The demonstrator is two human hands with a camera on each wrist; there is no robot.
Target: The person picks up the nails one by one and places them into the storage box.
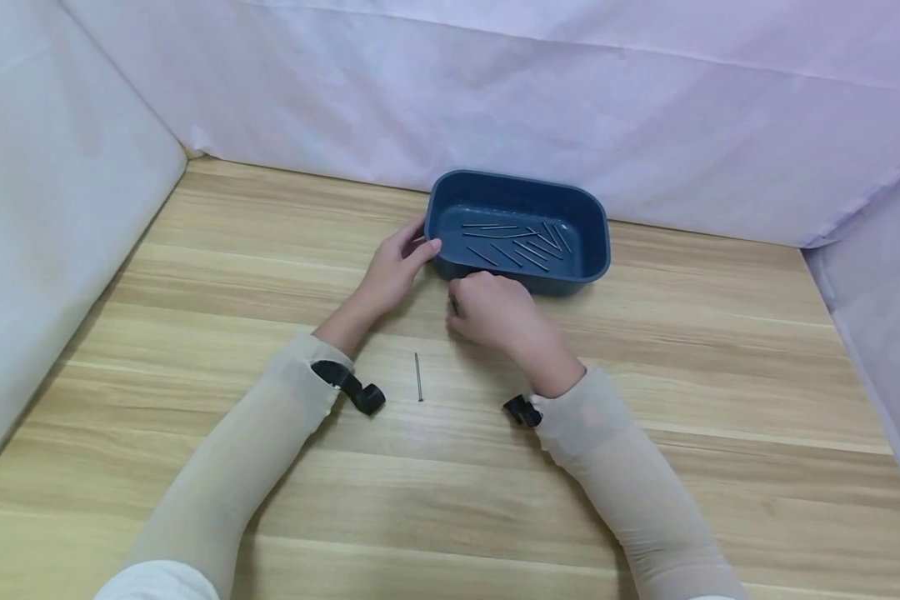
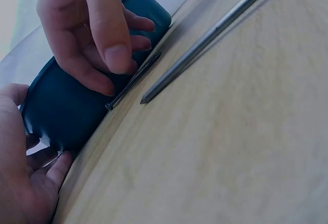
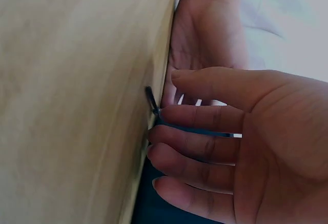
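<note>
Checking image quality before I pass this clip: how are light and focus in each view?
Head view: even light, sharp; nails in the blue tray are readable. Left wrist view: the right hand is near and soft, background blown out. Right wrist view: dim, soft, the pinched nail barely distinct.

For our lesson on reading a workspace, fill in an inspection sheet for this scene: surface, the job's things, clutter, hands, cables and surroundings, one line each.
Surface: light wooden table, plank pattern.
Job's things: blue tray at the far middle, several nails lying in it; one nail in hand at the right fingertips, low by the table in front of the tray; one loose nail on the table between the forearms.
Clutter: nothing seen.
Hands: left hand touches the tray's left end with relaxed fingers; right hand pinches the nail in hand.
Cables: nothing seen; a black wrist strap on each forearm.
Surroundings: white cloth behind and at both sides.
</note>
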